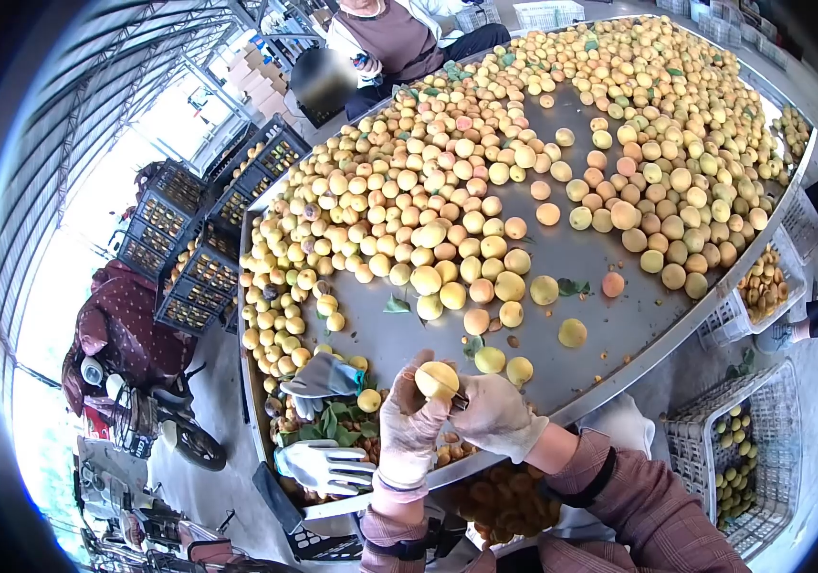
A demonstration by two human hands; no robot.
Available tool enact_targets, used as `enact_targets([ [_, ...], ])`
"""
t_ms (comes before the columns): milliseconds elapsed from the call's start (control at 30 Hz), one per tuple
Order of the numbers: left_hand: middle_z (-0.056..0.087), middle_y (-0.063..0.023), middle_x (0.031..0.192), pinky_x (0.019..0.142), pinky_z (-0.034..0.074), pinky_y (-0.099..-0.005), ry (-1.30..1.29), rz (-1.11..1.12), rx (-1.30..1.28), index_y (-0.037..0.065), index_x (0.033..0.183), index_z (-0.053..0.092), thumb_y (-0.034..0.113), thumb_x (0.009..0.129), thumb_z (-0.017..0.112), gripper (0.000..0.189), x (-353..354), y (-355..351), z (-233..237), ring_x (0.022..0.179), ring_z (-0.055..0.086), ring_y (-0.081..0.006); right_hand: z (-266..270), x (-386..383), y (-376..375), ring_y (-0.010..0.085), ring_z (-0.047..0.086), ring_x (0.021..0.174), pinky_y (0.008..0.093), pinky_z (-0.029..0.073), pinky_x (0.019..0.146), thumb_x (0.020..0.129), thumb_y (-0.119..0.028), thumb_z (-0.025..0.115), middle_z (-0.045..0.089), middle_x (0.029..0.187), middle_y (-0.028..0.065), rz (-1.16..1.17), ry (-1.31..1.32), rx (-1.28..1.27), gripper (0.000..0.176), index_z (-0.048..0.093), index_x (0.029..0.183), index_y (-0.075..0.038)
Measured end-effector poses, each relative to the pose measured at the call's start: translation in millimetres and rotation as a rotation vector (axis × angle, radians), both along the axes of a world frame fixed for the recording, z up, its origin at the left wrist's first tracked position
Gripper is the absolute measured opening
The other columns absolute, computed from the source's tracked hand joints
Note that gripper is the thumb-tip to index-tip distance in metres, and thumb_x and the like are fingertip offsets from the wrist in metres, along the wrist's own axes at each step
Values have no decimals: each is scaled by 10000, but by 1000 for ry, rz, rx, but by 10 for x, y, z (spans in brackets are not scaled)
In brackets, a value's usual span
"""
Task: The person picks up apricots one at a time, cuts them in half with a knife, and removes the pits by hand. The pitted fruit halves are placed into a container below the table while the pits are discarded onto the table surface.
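Observation:
My left hand (409, 425), in a stained white glove, grips a yellow apricot (438, 380) over the near edge of the metal table (395, 329). My right hand (500, 417), also gloved, is closed against the apricot's right side. A small dark metal blade or tool (460, 402) pokes out of its fingers; most of it is hidden. Loose apricots (490, 360) lie just beyond my hands. To the left of my left hand are a grey glove (323, 378) and a white-and-grey glove (328, 468), beside green leaves (333, 423).
A large heap of apricots (409, 181) covers much of the table. Below its edge sits a container of split fruit (500, 501). A grey plastic crate (781, 449) stands right, stacked black crates (166, 215) left. Another person (395, 43) sits across the table.

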State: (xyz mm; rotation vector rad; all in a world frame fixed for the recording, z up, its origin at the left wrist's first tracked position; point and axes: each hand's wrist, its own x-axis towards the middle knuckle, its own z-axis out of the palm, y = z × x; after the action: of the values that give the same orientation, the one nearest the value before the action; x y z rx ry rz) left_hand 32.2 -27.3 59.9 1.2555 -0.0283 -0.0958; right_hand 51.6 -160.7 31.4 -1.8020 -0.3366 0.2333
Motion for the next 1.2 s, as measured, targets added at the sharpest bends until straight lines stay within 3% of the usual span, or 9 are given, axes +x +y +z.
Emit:
enact_targets([
  [133,648,-101,1107,905,485,-304,-59,92,532,-25,1258,512,210,739,823,649,-46,-68,193,1023,599,-174,-273,14,49,83,568,778,244,459,704,812,-32,597,656,895,-7,147,270,450,214,628,1019,13],
  [167,638,-79,1111,888,484,-285,-592,69,1331,0,1252,525,83,726,806,603,32,-34,371,1007,589,-151,-284,0,38,83,568,778,244,459,704,812,-32,597,656,895,-7,147,271,448,214,628,1019,13],
  [333,607,-79,1123,812,486,-270,-82,117,145,-9,1262,503,213,746,821,645,-20,-154,212,952,586,-130,-271,70,50,289,654,725,345,501,664,747,-229,639,664,781,145,68,47,528,232,657,923,-79],
  [433,643,-39,891,736,472,-221,-109,37,266,-29,1171,541,520,804,706,681,1,-173,182,804,600,-113,25,55,-63,339,642,787,382,499,677,752,-215,627,662,812,154,-31,-139,4,239,646,953,-87],
  [633,620,-3,930,732,492,-237,-272,157,328,-7,1204,568,44,823,716,413,24,-369,274,798,569,-111,-73,78,-104,360,620,778,398,484,668,749,-195,635,645,806,154,-132,-281,93,253,622,974,-80],
  [767,637,-87,1011,769,510,-259,-408,155,681,-30,1206,529,296,800,774,576,63,-325,415,881,616,-141,-116,97,-109,321,602,683,379,482,627,768,-180,627,632,753,124,34,-320,180,207,600,931,-56],
  [933,604,-12,929,665,471,-226,0,-100,113,5,1229,546,-18,806,695,449,65,-149,380,764,547,-87,-124,-70,-235,203,549,547,314,467,558,793,-182,630,583,633,17,388,-335,47,151,578,872,-64],
  [1033,600,-32,953,641,479,-230,-48,-147,458,20,1241,531,-27,817,670,449,-34,-198,700,769,566,-100,-53,16,-71,139,505,1006,260,447,803,746,74,665,548,1084,41,557,339,1201,488,518,1206,0],
  [1200,618,-55,1020,827,481,-250,-128,-215,305,-42,1208,535,167,830,747,481,83,-77,479,892,594,-121,4,-31,-230,95,521,536,254,419,481,802,-177,652,568,669,-24,418,330,372,192,597,942,-57],
])
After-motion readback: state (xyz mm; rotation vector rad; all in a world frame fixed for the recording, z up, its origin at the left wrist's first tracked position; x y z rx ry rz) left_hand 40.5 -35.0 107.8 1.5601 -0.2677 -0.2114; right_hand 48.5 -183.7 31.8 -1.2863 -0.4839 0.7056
